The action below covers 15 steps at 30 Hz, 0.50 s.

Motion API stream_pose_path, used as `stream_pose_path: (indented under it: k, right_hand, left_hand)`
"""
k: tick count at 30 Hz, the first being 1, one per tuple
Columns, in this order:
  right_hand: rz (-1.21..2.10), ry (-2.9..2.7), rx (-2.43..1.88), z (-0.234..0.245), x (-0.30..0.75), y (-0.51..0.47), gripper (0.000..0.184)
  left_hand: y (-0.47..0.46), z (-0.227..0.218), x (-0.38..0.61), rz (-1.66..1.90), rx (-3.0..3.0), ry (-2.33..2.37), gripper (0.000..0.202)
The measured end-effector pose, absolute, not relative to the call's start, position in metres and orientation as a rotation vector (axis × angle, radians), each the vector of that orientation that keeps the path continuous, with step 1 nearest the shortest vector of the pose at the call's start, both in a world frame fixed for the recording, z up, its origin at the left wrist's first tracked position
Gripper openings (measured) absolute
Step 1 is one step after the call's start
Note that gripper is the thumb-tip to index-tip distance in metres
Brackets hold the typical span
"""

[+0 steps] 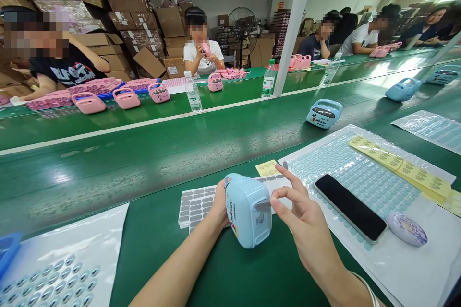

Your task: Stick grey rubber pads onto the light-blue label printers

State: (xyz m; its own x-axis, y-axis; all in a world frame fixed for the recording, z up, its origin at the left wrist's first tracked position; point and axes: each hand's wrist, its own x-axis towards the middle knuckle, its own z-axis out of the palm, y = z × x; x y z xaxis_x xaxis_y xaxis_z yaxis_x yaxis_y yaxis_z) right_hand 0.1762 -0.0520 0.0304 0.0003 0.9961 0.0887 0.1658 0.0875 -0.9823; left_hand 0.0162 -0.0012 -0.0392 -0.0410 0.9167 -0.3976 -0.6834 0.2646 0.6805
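Note:
My left hand (218,206) grips a light blue toy case (248,211) from behind, holding it upright over the green bench with its back panel towards me. My right hand (300,216) pinches a small grey sticker (263,206) against that back panel, just above a printed label. Under the case lies a white sheet of grey stickers (196,204), with a small yellow label sheet (267,168) beyond it.
A black phone (350,206) and a small oval patterned pouch (407,228) lie on a bubble sheet (360,172) at right, beside yellow label strips (403,168). Blue cases (324,113) ride the green conveyor (144,153). Pink cases (126,98), water bottles (193,91) and seated workers line the far side.

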Motion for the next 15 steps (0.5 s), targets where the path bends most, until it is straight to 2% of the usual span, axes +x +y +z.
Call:
stream_pose_path:
  k: [7,15]
  right_hand:
    - [1.070,-1.392,-1.274,0.0313,0.1721,-0.0553,0.021]
    - [0.916,-1.411,-1.296,0.0374,0.1693,-0.0562,0.021]
  left_hand:
    - [-0.0009,-0.0410,0.0155,1.341,0.471,1.068,0.057]
    - [-0.0022,-0.0429,0.0140,1.331,0.521,1.079,0.056]
